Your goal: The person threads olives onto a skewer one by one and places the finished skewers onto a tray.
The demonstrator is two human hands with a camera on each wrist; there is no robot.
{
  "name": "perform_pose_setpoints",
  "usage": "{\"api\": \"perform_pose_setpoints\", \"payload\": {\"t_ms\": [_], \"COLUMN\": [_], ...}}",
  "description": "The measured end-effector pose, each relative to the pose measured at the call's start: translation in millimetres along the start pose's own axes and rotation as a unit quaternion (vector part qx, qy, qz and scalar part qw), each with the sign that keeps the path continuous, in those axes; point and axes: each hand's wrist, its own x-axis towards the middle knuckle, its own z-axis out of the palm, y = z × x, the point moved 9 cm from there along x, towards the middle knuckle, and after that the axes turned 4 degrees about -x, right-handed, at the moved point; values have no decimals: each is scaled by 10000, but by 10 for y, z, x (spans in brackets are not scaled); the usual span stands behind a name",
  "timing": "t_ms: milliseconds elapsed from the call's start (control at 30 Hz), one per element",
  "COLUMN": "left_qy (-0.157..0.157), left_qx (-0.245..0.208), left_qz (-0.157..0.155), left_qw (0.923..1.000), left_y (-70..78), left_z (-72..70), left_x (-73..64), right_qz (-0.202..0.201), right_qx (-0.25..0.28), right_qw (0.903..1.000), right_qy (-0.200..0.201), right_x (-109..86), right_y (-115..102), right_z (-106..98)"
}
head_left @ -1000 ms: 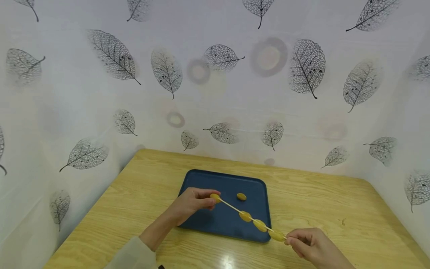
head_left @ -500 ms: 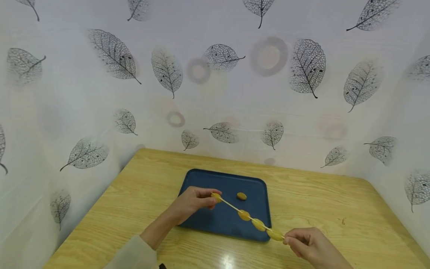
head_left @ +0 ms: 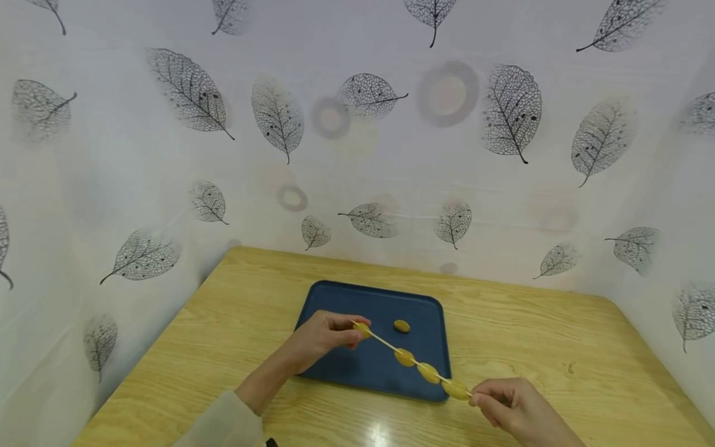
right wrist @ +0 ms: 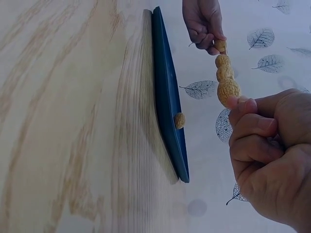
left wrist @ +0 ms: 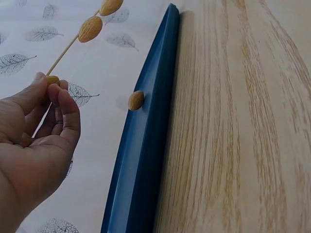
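Above the bench [head_left: 530,335], right hand [head_left: 516,406] pinches the stick [head_left: 383,341] by its near end, likely bracing it, three ovals [head_left: 428,373] threaded along it, while left hand [head_left: 315,338] pinches a fourth oval [head_left: 364,330] near the far tip, presumably for alignment, over the tray [head_left: 357,367] bearing one loose oval [head_left: 401,326].

No text, label, brand or number can be read in any view; the blue tray [head_left: 363,372] and wood-grain tabletop [head_left: 530,335] carry none. The leaf-print backdrop [head_left: 391,164] shows skeleton leaves [head_left: 512,110] and blurred rings [head_left: 449,94]; neither is lettering.
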Motion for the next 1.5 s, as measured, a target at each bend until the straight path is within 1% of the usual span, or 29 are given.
{"api": "perform_pose_setpoints", "payload": {"t_ms": [167,267,500,733,1133,1400,1500], "left_qy": [6,15,-13,-63,-119,-102,-91], "left_qx": [-28,-42,-76,-100,-171,-133,-109], "left_qz": [5,15,-2,15,-17,-73,-78], "left_qw": [10000,10000,10000,9999,9998,9998,9999], "left_y": [-2,1,-7,-1,-4,-11,-11], "left_z": [5,10,29,48,55,74,83], "left_x": [-6,-9,-12,-21,-23,-29,-35], "right_qz": [199,253,157,169,-31,198,220], "right_qx": [-51,-37,19,62,157,191,203], "right_qw": [9998,9997,9999,9998,9996,9995,9994], "right_qy": [23,18,-56,-112,-246,-182,-163], "right_x": [23,34,47,59,88,107,112], "right_y": [19,24,4,-2,-35,-16,-14], "right_z": [6,14,36,48,87,94,97]}}
